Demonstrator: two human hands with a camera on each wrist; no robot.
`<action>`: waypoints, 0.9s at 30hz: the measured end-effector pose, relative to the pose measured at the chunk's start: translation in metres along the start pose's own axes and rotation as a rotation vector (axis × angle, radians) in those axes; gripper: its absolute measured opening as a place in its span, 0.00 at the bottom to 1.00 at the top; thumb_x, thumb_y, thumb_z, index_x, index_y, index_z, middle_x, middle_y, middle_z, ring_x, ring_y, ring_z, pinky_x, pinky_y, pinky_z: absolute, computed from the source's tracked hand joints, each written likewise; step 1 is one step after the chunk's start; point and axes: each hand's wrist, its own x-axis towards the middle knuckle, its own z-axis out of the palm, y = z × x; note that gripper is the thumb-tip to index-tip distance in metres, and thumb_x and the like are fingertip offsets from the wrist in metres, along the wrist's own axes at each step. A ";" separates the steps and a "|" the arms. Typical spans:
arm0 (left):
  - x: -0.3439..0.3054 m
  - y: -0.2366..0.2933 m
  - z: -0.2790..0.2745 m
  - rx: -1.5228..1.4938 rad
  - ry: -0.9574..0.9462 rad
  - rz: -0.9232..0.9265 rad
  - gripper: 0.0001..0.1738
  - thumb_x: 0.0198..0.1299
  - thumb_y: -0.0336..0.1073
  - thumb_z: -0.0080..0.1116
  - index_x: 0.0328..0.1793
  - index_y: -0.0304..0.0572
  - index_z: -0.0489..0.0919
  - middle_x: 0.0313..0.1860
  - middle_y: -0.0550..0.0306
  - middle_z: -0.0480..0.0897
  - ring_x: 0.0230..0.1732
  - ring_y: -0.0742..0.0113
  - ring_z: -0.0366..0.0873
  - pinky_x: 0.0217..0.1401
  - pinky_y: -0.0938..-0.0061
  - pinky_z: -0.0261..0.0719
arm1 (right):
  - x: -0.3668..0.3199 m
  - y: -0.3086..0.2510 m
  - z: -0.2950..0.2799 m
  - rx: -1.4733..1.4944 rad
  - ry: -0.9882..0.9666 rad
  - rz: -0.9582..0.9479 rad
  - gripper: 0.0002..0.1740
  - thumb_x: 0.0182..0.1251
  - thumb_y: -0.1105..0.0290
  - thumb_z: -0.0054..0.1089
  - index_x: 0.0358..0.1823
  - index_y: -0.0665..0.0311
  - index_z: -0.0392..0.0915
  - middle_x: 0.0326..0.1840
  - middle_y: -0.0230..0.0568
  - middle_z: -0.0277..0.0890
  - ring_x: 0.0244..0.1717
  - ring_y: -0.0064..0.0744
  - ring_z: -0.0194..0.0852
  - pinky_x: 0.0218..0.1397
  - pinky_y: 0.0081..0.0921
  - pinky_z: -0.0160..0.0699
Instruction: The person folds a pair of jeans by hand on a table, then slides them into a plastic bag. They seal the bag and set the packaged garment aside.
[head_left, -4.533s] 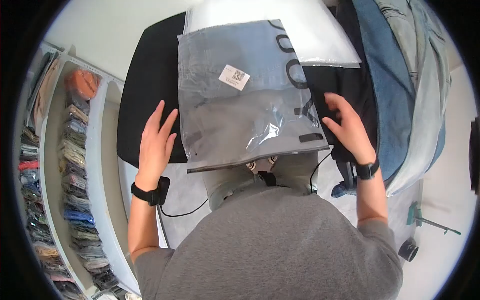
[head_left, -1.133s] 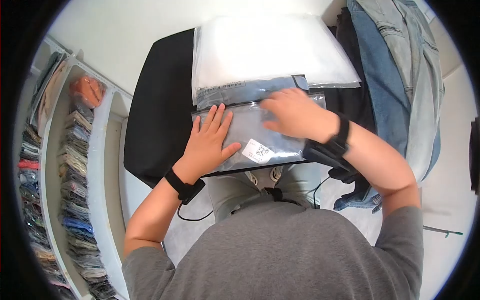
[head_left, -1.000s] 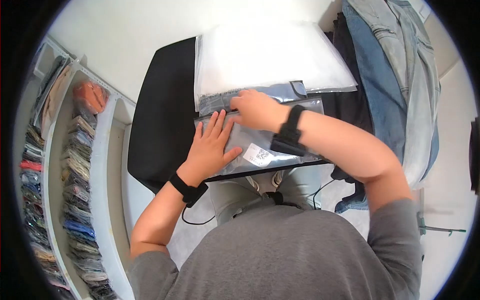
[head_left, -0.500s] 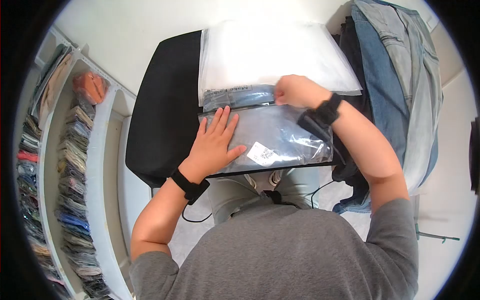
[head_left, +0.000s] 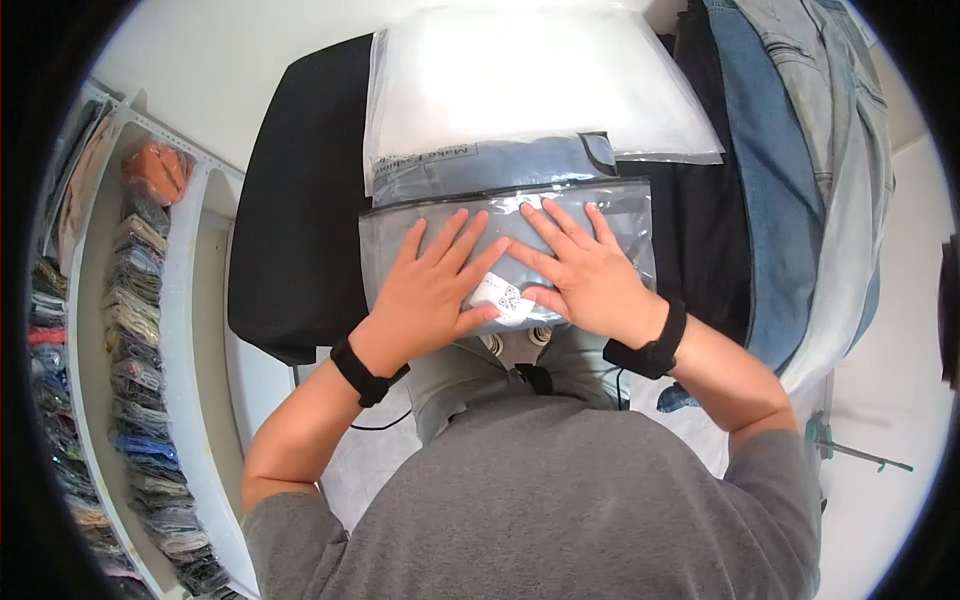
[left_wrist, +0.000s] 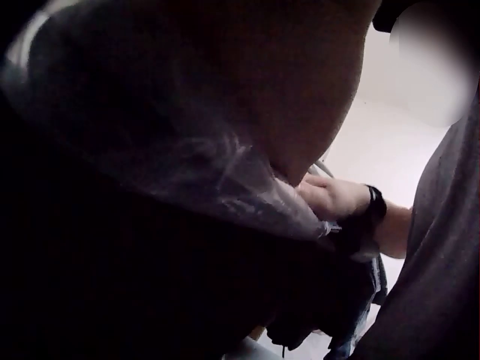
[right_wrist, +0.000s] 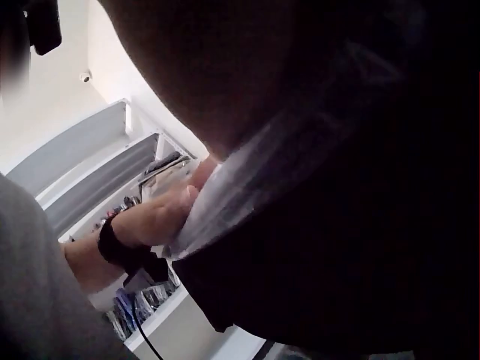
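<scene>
A clear plastic zip bag with blue-grey cloth folded inside lies across the front of the black table. Its dark zip strip runs across near the far side, and printed lettering shows beyond that. My left hand lies flat on the bag with spread fingers. Beside it, my right hand also rests flat, fingers fanned toward the strip. Between the two hands a white label with a square code is partly covered. Both wrist views are dark; the left wrist view shows the right hand at the plastic.
Behind the bag lies a stack of clear plastic bags. Blue jeans and grey denim hang over the table's right side. At left, a white shelf unit holds several bagged garments, with an orange bundle near its far end.
The bag lay spread out 4.5 seconds ago and is now folded over. The right hand, which moved along the strip with curled fingers, has come down flat beside the left hand.
</scene>
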 end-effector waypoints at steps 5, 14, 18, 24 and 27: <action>0.002 -0.001 0.006 -0.030 -0.025 -0.031 0.41 0.56 0.61 0.53 0.72 0.47 0.65 0.75 0.46 0.58 0.76 0.48 0.53 0.72 0.43 0.51 | 0.003 -0.002 0.002 -0.003 -0.001 0.030 0.32 0.63 0.47 0.55 0.68 0.43 0.66 0.75 0.40 0.55 0.76 0.42 0.48 0.73 0.57 0.46; 0.011 -0.009 0.005 -0.098 -0.108 -0.058 0.41 0.58 0.61 0.52 0.71 0.44 0.65 0.74 0.46 0.60 0.75 0.48 0.55 0.71 0.43 0.51 | 0.015 0.002 -0.003 0.083 -0.050 0.064 0.32 0.60 0.49 0.59 0.67 0.42 0.67 0.71 0.41 0.60 0.73 0.43 0.54 0.71 0.56 0.49; 0.010 -0.009 0.005 -0.096 -0.106 -0.048 0.40 0.59 0.61 0.51 0.71 0.43 0.64 0.74 0.46 0.60 0.75 0.48 0.55 0.71 0.42 0.51 | 0.015 0.003 -0.002 0.085 -0.039 0.048 0.32 0.60 0.49 0.60 0.66 0.44 0.68 0.70 0.42 0.61 0.72 0.44 0.56 0.71 0.56 0.50; 0.004 -0.011 0.004 -0.097 -0.062 -0.014 0.40 0.59 0.58 0.52 0.72 0.42 0.64 0.75 0.46 0.58 0.76 0.48 0.52 0.73 0.45 0.49 | 0.009 0.002 -0.004 0.046 0.014 0.010 0.32 0.60 0.49 0.59 0.67 0.45 0.67 0.70 0.43 0.62 0.71 0.44 0.57 0.71 0.55 0.50; -0.001 -0.019 0.001 -0.239 -0.041 -0.032 0.40 0.59 0.57 0.54 0.73 0.44 0.63 0.76 0.47 0.57 0.77 0.48 0.50 0.74 0.46 0.48 | 0.003 0.007 -0.009 0.053 0.020 0.015 0.33 0.61 0.49 0.58 0.67 0.46 0.66 0.71 0.44 0.61 0.72 0.43 0.55 0.72 0.53 0.49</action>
